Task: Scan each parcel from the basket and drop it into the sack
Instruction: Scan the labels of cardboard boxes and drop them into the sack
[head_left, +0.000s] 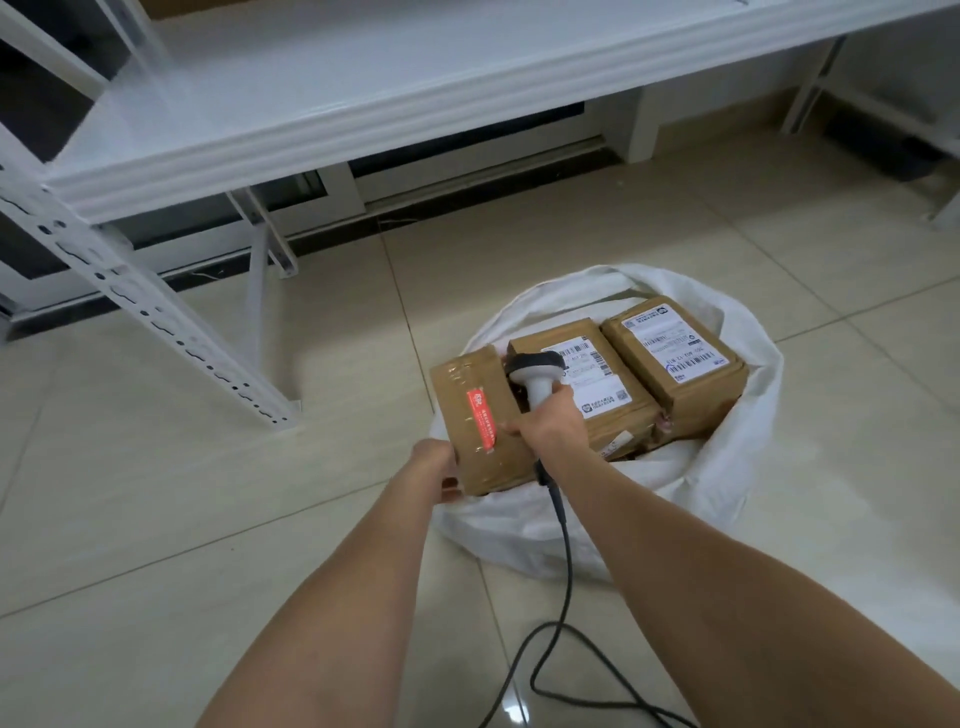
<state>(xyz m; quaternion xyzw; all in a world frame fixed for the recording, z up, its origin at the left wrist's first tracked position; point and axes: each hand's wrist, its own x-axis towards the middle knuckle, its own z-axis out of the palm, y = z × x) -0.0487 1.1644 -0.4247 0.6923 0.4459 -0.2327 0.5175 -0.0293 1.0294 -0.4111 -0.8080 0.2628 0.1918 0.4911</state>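
A white sack (737, 447) lies open on the tiled floor. Inside it sit two brown cardboard parcels with white labels, one in the middle (597, 410) and one at the right (680, 358). A third brown parcel with a red sticker (478, 415) is over the sack's left rim. My left hand (441, 470) grips its near left corner. My right hand (545, 423) holds a white barcode scanner (535, 374) by the handle, its dark head pointing away over the parcels. The basket is out of view.
A white metal shelf rack (171, 322) stands on the left, its shelf spanning the top of the view. The scanner's black cable (563, 577) trails down to the floor between my arms. Beige floor tiles (208, 493) surround the sack.
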